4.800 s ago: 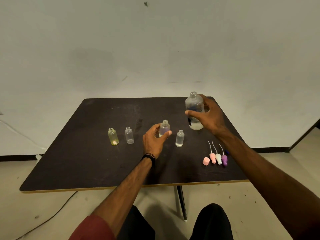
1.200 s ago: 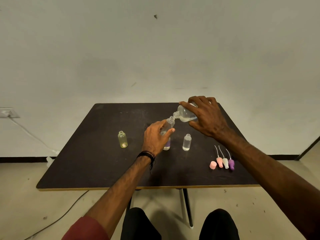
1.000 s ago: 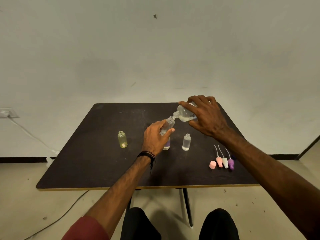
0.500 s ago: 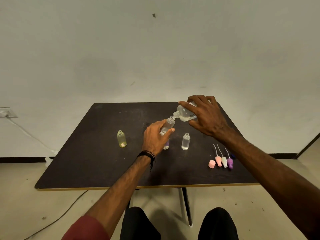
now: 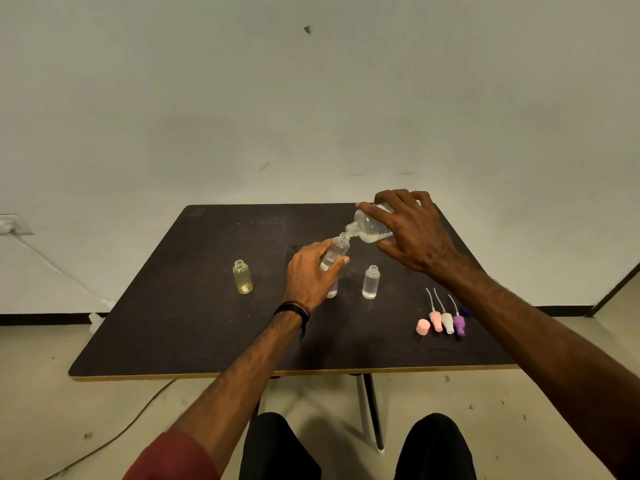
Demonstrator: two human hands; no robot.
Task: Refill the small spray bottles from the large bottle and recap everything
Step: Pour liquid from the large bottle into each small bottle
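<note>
My right hand (image 5: pixel 415 233) grips the large clear bottle (image 5: pixel 369 226), tipped to the left with liquid low in its body. Its open neck meets the mouth of a small clear bottle (image 5: pixel 336 250), which my left hand (image 5: pixel 310 275) holds lifted and tilted above the dark table (image 5: pixel 194 323). A purplish small bottle (image 5: pixel 331 292) stands partly hidden behind my left hand. An uncapped yellow bottle (image 5: pixel 242 281) stands to the left, an uncapped clear one (image 5: pixel 370 282) to the right.
Near the table's right front lie a pink cap (image 5: pixel 423 327) and pink (image 5: pixel 435 320), white (image 5: pixel 447 322) and purple (image 5: pixel 459 324) spray heads with tubes. A dark blue cap (image 5: pixel 466 310) peeks out beside my right forearm. A cable (image 5: pixel 104 441) runs across the floor.
Since 4.8 s ago the large bottle went from upright to tipped over a small bottle lifted by my left hand. Over the last second both hands hold the same pose.
</note>
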